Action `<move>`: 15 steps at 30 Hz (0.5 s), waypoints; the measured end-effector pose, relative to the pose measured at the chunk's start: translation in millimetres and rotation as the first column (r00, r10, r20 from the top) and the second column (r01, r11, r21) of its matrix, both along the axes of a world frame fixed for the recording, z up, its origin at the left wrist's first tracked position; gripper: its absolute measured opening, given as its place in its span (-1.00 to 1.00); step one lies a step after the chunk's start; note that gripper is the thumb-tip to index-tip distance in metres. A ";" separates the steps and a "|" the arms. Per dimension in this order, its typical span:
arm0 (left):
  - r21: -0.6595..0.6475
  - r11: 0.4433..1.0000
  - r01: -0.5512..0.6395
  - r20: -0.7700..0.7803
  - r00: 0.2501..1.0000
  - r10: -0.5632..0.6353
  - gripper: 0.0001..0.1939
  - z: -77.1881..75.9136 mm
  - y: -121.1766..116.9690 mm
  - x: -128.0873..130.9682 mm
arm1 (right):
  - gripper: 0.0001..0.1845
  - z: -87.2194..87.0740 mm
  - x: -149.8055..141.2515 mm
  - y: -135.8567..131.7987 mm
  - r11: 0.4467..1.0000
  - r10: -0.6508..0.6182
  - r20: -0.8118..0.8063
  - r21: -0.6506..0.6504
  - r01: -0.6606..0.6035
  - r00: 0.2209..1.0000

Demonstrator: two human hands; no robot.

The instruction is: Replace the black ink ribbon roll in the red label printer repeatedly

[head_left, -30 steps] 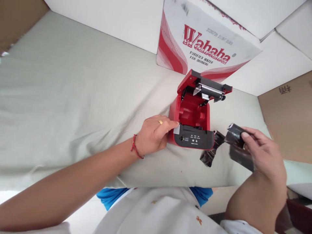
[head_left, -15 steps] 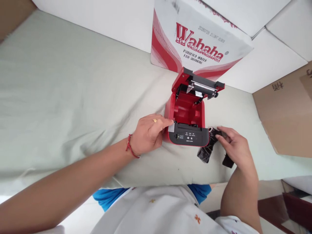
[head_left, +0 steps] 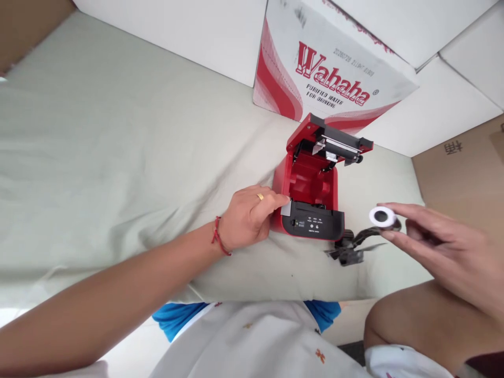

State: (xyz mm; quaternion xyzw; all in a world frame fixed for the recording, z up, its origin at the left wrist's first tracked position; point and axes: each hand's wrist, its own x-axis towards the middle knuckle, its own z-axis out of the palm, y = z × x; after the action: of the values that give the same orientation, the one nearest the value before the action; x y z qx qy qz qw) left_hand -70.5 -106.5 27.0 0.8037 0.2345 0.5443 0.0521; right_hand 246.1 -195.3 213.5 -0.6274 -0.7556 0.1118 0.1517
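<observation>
A red and black receipt printer (head_left: 315,220) stands on the cloth with its lid (head_left: 333,139) raised and its red paper bay bare. My left hand (head_left: 252,218) rests at the printer's left side, fingers curled, one fingertip on the grey latch (head_left: 286,209) at the front corner. To the right of the printer, my right hand (head_left: 444,241) pinches a small paper roll (head_left: 389,216) between thumb and finger. The roll's white ring end and dark core face me. From it, a dark, blurred strip (head_left: 350,249) trails down beside the printer's front right corner.
Behind the printer stands a white and red water carton (head_left: 334,73), close to the raised lid. White boxes (head_left: 177,31) line the back. A brown cardboard box (head_left: 464,178) is at the right, and a pale green cloth (head_left: 129,157) covers the surface with creases.
My right hand has lifted the roll up and to the right, turning its white end toward me; the dark strip now hangs from it. My left hand keeps its place on the printer.
</observation>
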 end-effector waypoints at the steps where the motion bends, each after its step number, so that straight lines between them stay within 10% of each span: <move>1: 0.005 1.000 -0.002 -0.001 1.000 0.002 -0.56 -0.2 -0.1 0.0 | -0.63 6.8 -5.2 3.2 0.999 0.048 -0.003 -0.012 -0.048 0.999; 5: -0.010 1.000 0.006 -0.007 1.000 -0.006 -0.54 -2.3 -0.6 -1.1 | -0.68 9.9 -38.6 23.5 0.987 0.156 0.036 -0.037 -0.155 0.987; 15: -0.026 0.999 0.022 -0.004 1.000 -0.022 -0.49 -5.6 -0.8 0.8 | -0.55 -46.7 -102.2 76.1 0.990 0.126 0.331 -0.095 -0.100 0.935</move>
State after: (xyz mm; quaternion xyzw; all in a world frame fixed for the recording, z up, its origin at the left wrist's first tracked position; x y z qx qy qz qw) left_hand -69.7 -107.3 21.4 0.8067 0.2330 0.5388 0.0679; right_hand 143.9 -119.2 166.8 -0.5982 -0.8003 0.0405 -0.0101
